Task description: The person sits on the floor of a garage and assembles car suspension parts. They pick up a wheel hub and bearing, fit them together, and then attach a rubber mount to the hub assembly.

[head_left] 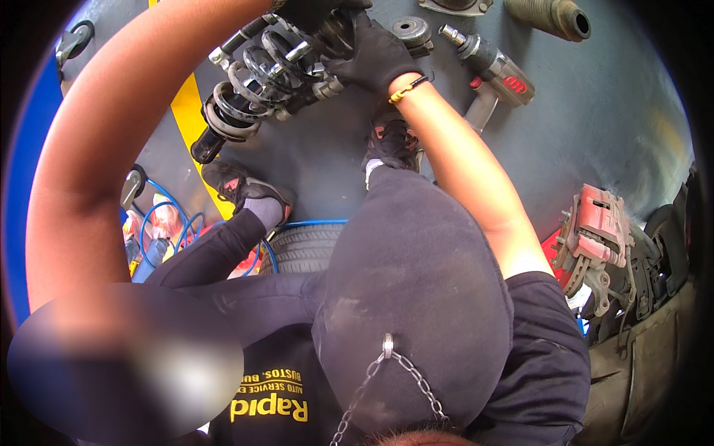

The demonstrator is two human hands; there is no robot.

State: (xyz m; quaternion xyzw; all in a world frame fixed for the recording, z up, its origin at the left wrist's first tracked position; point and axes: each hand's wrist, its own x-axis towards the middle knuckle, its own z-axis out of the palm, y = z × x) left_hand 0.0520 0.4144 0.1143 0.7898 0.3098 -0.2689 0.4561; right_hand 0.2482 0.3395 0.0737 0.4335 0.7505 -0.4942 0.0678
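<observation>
A coil-over strut (256, 78) lies slantwise on the floor, its black lower end toward me on the left. Metal spring compressor rods and clamps run along its coil spring (236, 111). My right hand (374, 56), in a black glove, is closed round a dark round part (336, 33) at the strut's upper end. Also gloved in black, my left hand (318, 10) reaches the same end from above; the picture's top edge cuts it off and its fingers are hard to make out. Just right of my right hand sits a round strut mount (411, 31).
A grey impact wrench (506, 78) lies to the right, below a ribbed rubber boot (547, 16). Farther right is a red brake caliper (601, 212). A tyre (301, 249) and a looped blue hose (178, 212) lie near my legs. A yellow stripe (192, 111) crosses the floor.
</observation>
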